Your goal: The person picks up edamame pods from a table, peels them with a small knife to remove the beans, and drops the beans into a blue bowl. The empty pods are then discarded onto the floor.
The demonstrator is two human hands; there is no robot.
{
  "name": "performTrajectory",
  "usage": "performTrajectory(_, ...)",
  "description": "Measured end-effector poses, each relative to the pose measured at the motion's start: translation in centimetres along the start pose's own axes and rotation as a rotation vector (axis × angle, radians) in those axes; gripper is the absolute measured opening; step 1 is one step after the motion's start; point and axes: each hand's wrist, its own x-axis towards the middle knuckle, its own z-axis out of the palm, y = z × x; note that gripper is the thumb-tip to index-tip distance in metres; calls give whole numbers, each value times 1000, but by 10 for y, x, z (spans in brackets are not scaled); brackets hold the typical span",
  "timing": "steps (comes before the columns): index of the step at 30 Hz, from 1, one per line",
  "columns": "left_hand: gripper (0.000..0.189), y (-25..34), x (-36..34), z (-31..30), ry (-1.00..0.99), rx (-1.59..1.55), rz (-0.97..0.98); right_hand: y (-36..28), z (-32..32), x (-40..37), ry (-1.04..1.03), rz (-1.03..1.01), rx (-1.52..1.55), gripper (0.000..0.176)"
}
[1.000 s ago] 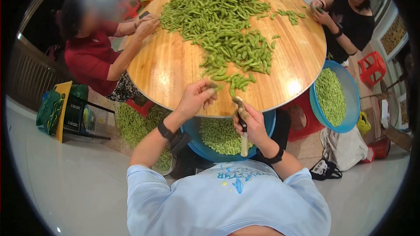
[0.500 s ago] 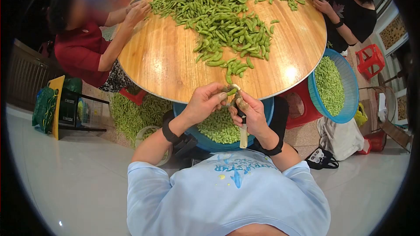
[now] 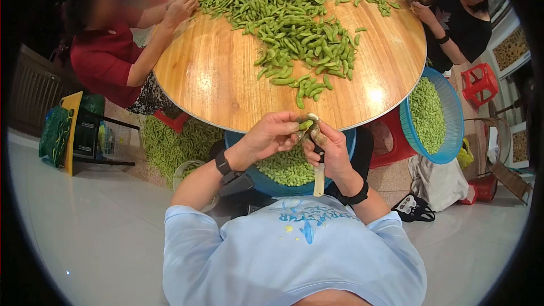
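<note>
My left hand (image 3: pixel 276 135) pinches a green soybean pod (image 3: pixel 306 125) between thumb and fingertips, just off the table's near edge. Against the pod's other end, the fingertips of my right hand (image 3: pixel 333 153) meet it. That hand is also closed round a small knife-like tool (image 3: pixel 319 180), dark at the grip, its pale flat end pointing down; its other end is hidden in my fingers. Dark smudges mark the fingertips. Below both hands sits a blue basin (image 3: pixel 263 184) holding shelled green beans (image 3: pixel 286 167).
A round wooden table (image 3: pixel 215 88) bears a large heap of pods (image 3: pixel 283 8). Co-workers sit at left and right, hands at the table's rim. At right stands a blue basket (image 3: pixel 450 130) of beans near a red stool (image 3: pixel 479 84). Empty-looking pods (image 3: pixel 175 144) cover the floor at left.
My hands have tilted the pod and drawn slightly closer together around it. The tool still hangs from my right hand. The view has shifted a little.
</note>
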Motion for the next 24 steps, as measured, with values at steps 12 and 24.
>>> performTrajectory(12,19,7,-9,28,125,1485,840,-5,6,-3,93,247,253,21)
performTrajectory(24,14,-5,-6,31,394,326,143,8,9,-6,169,-3,-95,21)
